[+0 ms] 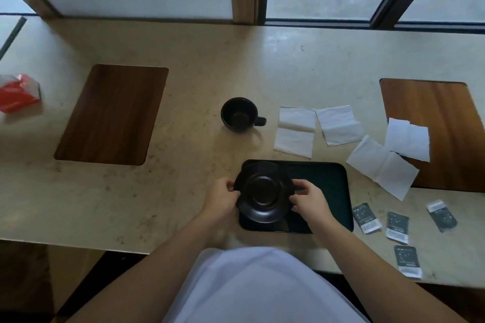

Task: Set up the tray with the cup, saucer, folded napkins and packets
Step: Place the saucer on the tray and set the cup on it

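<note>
While the cup (239, 114) waits on the counter (199, 68) at about twelve o'clock from the tray (328, 191), the saucer (263, 193) is the piece in hand, so the step looks like seating it on the tray's left end. The left hand (223, 198) pinches the rim at nine o'clock and the right hand (308, 198) pinches it at three o'clock, fingers curled over the edge on both sides. Both forearms reach forward from the body and converge on the saucer, wrists roughly level. Whether the saucer already rests on the tray or is just above it I cannot tell; its left edge overhangs the tray's border. The next move likely calls for settling it flat inside the rim, letting go, then reaching forward for the cup by its handle, which points toward three o'clock. The unfolded napkins (338, 124) lie at one to two o'clock from the tray, the packets (397, 227) at four o'clock.
</note>
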